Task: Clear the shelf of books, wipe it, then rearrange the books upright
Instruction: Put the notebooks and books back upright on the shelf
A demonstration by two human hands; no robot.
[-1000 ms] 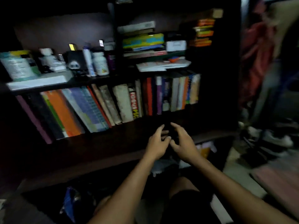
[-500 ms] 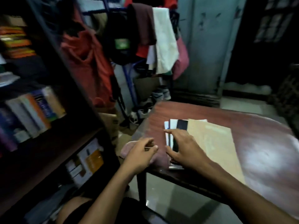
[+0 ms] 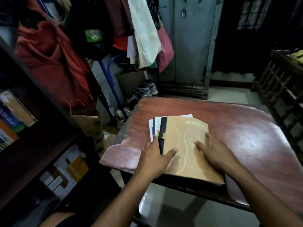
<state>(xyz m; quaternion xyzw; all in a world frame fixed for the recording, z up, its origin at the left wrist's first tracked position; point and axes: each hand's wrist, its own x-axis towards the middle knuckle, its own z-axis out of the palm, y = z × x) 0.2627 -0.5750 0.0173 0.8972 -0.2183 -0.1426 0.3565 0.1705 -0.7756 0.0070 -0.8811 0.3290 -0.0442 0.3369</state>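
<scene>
A small stack of books lies flat on the reddish wooden table, topped by a tan book with a black book and white ones showing beneath its left side. My left hand lies over the stack's near-left edge, thumb on the tan cover, fingers straight along the black and white books. My right hand rests flat on the tan cover. A pink cloth lies on the table's near-left corner. More books stand on the dark shelf at the left.
A brown paper bag stands between shelf and table. Clothes hang behind, with shoes on the floor and a grey metal cupboard beyond. A dark wooden rack is at the right. Boxes sit on the lower shelf.
The view swung from the shelf to the table. My left hand moved from the pink cloth onto the stack's left edge; my right hand slid further onto the tan cover.
</scene>
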